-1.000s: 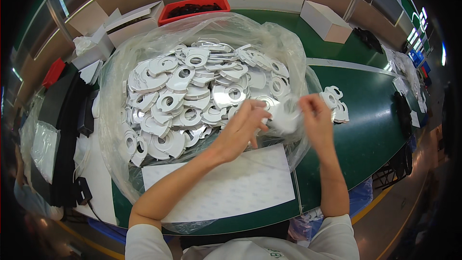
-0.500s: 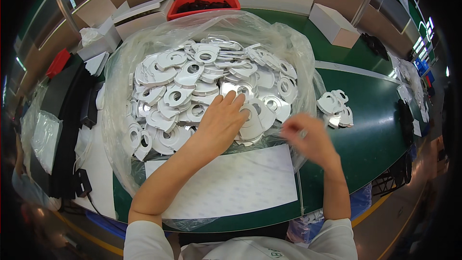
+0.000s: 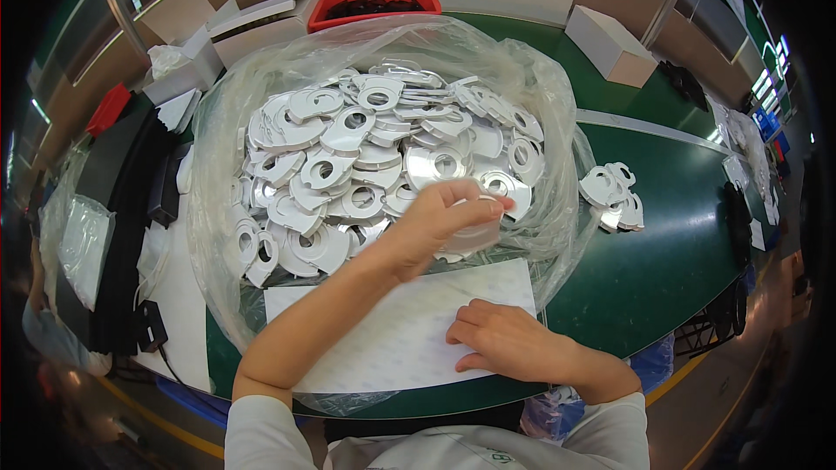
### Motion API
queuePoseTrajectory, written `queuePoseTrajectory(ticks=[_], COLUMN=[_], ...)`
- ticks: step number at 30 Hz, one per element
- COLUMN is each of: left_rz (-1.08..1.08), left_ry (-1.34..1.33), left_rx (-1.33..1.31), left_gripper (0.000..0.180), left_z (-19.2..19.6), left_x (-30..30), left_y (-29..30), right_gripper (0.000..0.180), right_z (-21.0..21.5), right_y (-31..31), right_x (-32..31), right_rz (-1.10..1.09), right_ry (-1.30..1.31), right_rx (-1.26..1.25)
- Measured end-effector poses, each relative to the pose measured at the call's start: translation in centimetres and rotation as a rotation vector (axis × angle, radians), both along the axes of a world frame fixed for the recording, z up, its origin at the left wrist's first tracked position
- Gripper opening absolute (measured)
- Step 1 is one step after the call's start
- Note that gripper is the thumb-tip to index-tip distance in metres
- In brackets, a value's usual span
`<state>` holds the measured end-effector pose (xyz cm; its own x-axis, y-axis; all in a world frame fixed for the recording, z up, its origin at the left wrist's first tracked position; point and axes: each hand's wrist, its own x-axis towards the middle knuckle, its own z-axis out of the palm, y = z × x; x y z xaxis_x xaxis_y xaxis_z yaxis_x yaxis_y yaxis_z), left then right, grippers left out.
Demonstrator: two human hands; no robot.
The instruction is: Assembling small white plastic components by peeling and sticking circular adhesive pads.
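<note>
My left hand is over the near right side of a heap of white plastic parts, flat rounded plates with a round hole. Its thumb and fingers pinch one such white plastic part, blurred by motion and partly hidden below the fingers. My right hand is low over the right end of a white sheet, palm down, its fingers loosely bent and thumb apart, holding nothing I can see. The heap lies in a clear plastic bag spread on the green table.
A small group of the same white parts lies on the green table, right of the bag. Behind stand a red bin of dark pieces and a white box. Black foam-like material stands at the left.
My left hand has closed on a white part and turned, shifting slightly right. My right hand has drawn back from the bag's right edge, down and left over the white sheet.
</note>
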<state>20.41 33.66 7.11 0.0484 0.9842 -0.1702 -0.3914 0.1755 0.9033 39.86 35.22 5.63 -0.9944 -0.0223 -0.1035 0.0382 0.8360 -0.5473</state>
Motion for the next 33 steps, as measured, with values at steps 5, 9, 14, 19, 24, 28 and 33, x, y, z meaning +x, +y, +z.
queuePoseTrajectory(ticks=[5,9,14,19,24,28,33], left_rz=[-0.046,-0.173,-0.11,-0.069,-0.057,-0.056,-0.047], left_ry=[-0.63,-0.655,-0.569,-0.557,-0.542,-0.531,-0.54], left_rx=[-0.106,-0.039,-0.086,-0.072,-0.074,-0.065,-0.077], left_gripper=[0.05,0.06,0.06,0.061,0.061,0.061,0.061], left_z=[-3.3,-6.5,-6.8,-6.6,-6.7,-6.7,-6.7], left_x=[4.0,4.2,4.4,4.6,4.6,4.7,4.7], left_y=[-0.1,0.2,0.6,0.3,0.4,0.4,0.4], right_gripper=[0.028,0.029,0.033,0.03,0.028,0.032,0.028], right_z=[-0.2,-0.5,-0.4,-0.3,-0.5,-0.6,-0.5], right_y=[-0.6,-1.2,-1.5,-1.1,-1.1,-1.5,-0.6], right_x=[0.2,0.0,0.3,0.3,0.2,0.5,0.3], right_rz=[-0.05,0.002,0.019,-0.035,0.017,0.074,-0.064], right_ry=[-0.018,-0.022,-0.021,-0.047,-0.07,-0.041,-0.072], right_rx=[0.001,0.047,0.088,-0.019,-0.004,0.028,-0.021])
